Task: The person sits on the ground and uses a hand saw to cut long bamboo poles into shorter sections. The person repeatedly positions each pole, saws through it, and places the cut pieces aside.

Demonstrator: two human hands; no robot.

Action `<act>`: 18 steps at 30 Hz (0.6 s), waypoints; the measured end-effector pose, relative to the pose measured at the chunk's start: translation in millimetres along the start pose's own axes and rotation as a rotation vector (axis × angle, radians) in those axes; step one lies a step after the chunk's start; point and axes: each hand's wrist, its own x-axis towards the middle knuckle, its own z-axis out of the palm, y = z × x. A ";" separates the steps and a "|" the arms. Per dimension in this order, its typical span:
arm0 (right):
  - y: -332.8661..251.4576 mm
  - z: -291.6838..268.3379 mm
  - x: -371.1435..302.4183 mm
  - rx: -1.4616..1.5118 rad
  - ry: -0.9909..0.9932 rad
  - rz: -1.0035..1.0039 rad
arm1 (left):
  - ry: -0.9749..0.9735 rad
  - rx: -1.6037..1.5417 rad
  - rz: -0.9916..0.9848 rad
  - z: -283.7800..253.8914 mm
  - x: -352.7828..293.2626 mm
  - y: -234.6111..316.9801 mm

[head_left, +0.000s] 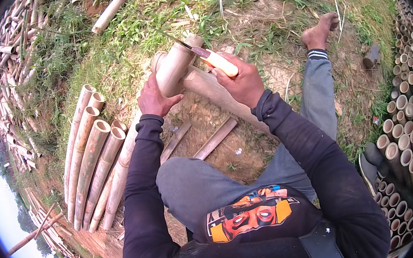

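My left hand grips a short bamboo tube held upright-tilted on a longer bamboo log that lies across the ground. My right hand is closed on the pale wooden handle of a knife. The knife's blade rests on the top rim of the tube. Both arms wear dark long sleeves. I sit with my right leg in grey trousers stretched out, bare foot on the dirt.
A row of cut bamboo tubes lies on the ground at my left. Two split bamboo slats lie by my knee. Stacked bamboo sections with open ends fill the right side. More bamboo poles pile up far left. Grass lies beyond.
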 end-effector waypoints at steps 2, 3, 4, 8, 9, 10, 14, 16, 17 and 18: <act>-0.3 -8.3 -13.1 0.016 -0.064 0.120 | -0.038 -0.010 -0.079 -4.6 0.7 7.4; -5.0 -19.7 -25.3 0.041 -0.067 0.106 | -0.055 -0.031 -0.119 -5.5 3.4 9.1; -16.2 -37.1 -43.4 0.094 -0.067 0.191 | -0.054 -0.061 -0.091 -7.5 3.8 6.9; -86.8 -118.2 -109.6 -0.101 -0.118 0.123 | -0.116 -0.084 -0.063 -7.5 12.6 -4.1; -101.9 -125.6 -110.5 -0.100 -0.137 0.110 | -0.120 -0.091 -0.060 -6.8 14.5 -6.0; -109.7 -127.9 -106.2 -0.095 -0.149 0.087 | -0.152 -0.105 -0.053 -7.7 16.4 -8.3; -84.9 -66.7 -30.1 -0.024 -0.109 0.146 | -0.188 -0.105 -0.061 -9.8 17.8 -7.9; -53.1 -32.4 -2.9 0.095 -0.063 0.200 | -0.168 -0.108 -0.059 -11.0 18.6 -7.8; -41.4 -26.7 -4.3 -0.016 -0.066 0.143 | -0.162 -0.115 -0.062 -10.8 19.0 -8.2; -31.3 -25.8 -10.5 -0.082 -0.132 0.191 | -0.175 -0.119 -0.058 -10.1 19.1 -9.2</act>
